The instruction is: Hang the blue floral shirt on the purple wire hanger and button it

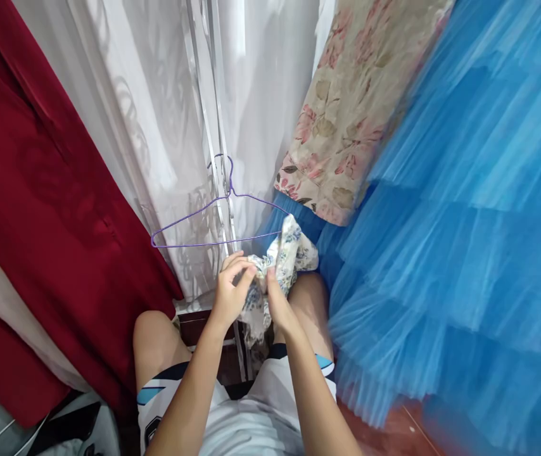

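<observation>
A small white garment with a blue floral print (286, 250) hangs over the right end of a purple wire hanger (189, 221). The hanger's hook is at a white metal rail that runs down the middle. My left hand (233, 285) pinches the garment's gathered left edge between thumb and fingers. My right hand (277, 297) grips the same cloth just to the right, its thumb on top and its fingers hidden behind the fabric. The left end of the hanger is bare. Part of the garment droops between my hands toward my lap.
Dark red cloth (47, 190) hangs on the left, beside white sheer curtains (156, 126). To the right hang a cream floral cloth (341, 126) and a layered blue tulle skirt (441, 253). My knees are close below the hanger. A grey object stands at bottom left.
</observation>
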`<state>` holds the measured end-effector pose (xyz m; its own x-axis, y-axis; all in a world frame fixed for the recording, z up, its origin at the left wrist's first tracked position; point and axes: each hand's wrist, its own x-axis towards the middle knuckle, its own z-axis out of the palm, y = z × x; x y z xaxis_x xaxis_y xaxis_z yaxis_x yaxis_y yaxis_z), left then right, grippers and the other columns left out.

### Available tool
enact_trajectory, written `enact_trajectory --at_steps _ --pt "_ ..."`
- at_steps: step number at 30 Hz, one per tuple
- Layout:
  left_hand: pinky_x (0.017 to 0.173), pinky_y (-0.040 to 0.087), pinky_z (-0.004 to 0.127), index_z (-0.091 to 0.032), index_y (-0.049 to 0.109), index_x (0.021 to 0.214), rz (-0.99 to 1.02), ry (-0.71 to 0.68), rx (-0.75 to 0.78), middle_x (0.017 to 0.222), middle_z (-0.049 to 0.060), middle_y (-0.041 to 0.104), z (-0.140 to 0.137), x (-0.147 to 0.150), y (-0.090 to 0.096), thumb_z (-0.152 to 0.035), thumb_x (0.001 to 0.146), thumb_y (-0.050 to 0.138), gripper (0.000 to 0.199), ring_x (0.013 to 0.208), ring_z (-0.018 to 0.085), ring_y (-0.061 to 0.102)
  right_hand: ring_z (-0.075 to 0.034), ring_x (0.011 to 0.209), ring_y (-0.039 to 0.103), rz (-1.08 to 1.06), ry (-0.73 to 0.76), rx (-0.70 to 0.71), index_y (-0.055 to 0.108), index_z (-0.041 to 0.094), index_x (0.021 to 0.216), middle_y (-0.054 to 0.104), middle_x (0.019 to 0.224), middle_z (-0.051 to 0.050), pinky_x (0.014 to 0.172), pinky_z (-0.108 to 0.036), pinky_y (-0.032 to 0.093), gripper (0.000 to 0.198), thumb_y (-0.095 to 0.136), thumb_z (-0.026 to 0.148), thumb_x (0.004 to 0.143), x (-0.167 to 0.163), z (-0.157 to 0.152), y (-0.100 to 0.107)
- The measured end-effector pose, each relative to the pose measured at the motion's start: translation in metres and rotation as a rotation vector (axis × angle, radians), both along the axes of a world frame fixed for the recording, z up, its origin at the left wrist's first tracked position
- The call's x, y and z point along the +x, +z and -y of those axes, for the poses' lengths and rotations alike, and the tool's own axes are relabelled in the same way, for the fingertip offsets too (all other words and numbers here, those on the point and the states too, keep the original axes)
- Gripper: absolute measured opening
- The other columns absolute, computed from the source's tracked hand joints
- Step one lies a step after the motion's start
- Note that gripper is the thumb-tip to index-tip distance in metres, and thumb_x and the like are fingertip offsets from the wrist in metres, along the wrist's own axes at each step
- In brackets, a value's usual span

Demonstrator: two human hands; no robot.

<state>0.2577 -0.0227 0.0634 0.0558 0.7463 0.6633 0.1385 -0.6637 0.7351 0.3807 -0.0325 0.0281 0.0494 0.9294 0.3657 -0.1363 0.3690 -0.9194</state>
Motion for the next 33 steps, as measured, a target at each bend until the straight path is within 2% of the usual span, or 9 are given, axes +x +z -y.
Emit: enact_trajectory --at_steps 3,7,12,14,16,19,23,29,33 --pt "0.107 0.038 0.041 -0.024 0.070 0.097 0.000 -0.074 -0.029 0.105 0.007 0.067 0.004 -0.004 0.001 -0.040 0.091 0.058 0.020 0.119 0.024 0.055 -0.024 0.117 0.057 -0.041 0.234 -0.035 0.070 0.024 0.108 0.069 0.110 -0.006 0.107 -0.039 0.039 0.048 0.052 0.064 0.088 -0.011 0.013 0.013" --pt "0.097 0.045 0.038 -0.027 0.054 0.133 0.027 -0.420 -0.338 0.117 0.009 0.063 0.007 -0.022 -0.022 -0.056 0.097 0.037 0.049 0.107 0.023 0.060 -0.023 0.083 0.064 -0.119 0.403 -0.226 0.069 0.020 0.100 0.068 0.085 -0.004 0.081 -0.035 0.051 0.039 0.076 0.048 0.074 -0.001 0.027 0.021" --pt "0.075 0.047 0.031 -0.016 0.069 0.090 -0.398 -0.522 -0.492 0.088 0.006 0.067 0.010 -0.060 -0.061 -0.057 0.085 0.059 0.043 0.083 0.022 0.060 -0.020 0.066 0.062 -0.142 0.430 -0.345 0.070 0.019 0.086 0.066 0.076 -0.003 0.064 -0.031 0.050 0.033 0.083 0.037 0.063 0.031 0.042 0.041" --pt "0.070 0.046 0.029 -0.016 0.066 0.073 -0.557 -0.436 -0.459 0.076 0.004 0.064 0.005 -0.088 -0.067 -0.054 0.082 0.064 0.039 0.072 0.019 0.058 -0.021 0.069 0.063 -0.150 0.379 -0.334 0.071 0.019 0.087 0.068 0.079 -0.005 0.066 -0.032 0.051 0.031 0.083 0.035 0.062 0.044 0.043 0.052" --pt "0.078 0.046 0.031 -0.018 0.065 0.063 -0.690 -0.292 -0.376 0.071 0.003 0.063 -0.006 -0.125 -0.067 -0.050 0.080 0.067 0.037 0.072 0.019 0.057 -0.021 0.070 0.064 -0.139 0.302 -0.308 0.073 0.018 0.087 0.069 0.080 -0.005 0.066 -0.031 0.050 0.030 0.082 0.033 0.062 0.055 0.040 0.060" --pt "0.092 0.042 0.034 -0.023 0.073 0.070 -0.751 -0.103 -0.275 0.079 0.004 0.070 -0.030 -0.184 -0.053 -0.041 0.079 0.069 0.020 0.084 0.023 0.061 -0.018 0.062 0.059 0.000 0.223 -0.258 0.072 0.015 0.082 0.067 0.073 -0.004 0.057 -0.027 0.045 0.027 0.081 0.034 0.064 0.063 0.025 0.061" --pt "0.087 0.044 0.029 -0.023 0.075 0.085 -0.445 0.122 -0.213 0.091 0.006 0.071 -0.060 -0.233 -0.015 -0.031 0.079 0.066 0.014 0.089 0.024 0.059 -0.015 0.061 0.056 0.222 0.201 -0.123 0.071 0.014 0.088 0.066 0.075 -0.002 0.054 -0.024 0.041 0.027 0.077 0.029 0.067 0.050 -0.005 0.054" --pt "0.075 0.047 0.020 -0.016 0.069 0.093 0.038 0.138 -0.237 0.096 0.005 0.068 -0.091 -0.214 0.049 -0.020 0.085 0.055 0.017 0.093 0.018 0.059 -0.014 0.063 0.053 0.202 -0.070 0.072 0.063 0.017 0.124 0.066 0.084 -0.002 0.059 -0.026 0.045 0.060 0.070 0.021 0.064 0.028 -0.057 0.063" --pt "0.068 0.048 0.021 -0.013 0.069 0.092 0.218 -0.066 -0.408 0.088 0.006 0.069 -0.107 -0.185 0.060 -0.018 0.083 0.056 0.017 0.079 0.016 0.062 -0.014 0.062 0.050 0.180 -0.257 0.171 0.056 0.017 0.133 0.066 0.088 -0.003 0.062 -0.028 0.045 0.070 0.066 0.018 0.064 0.041 -0.084 0.072"
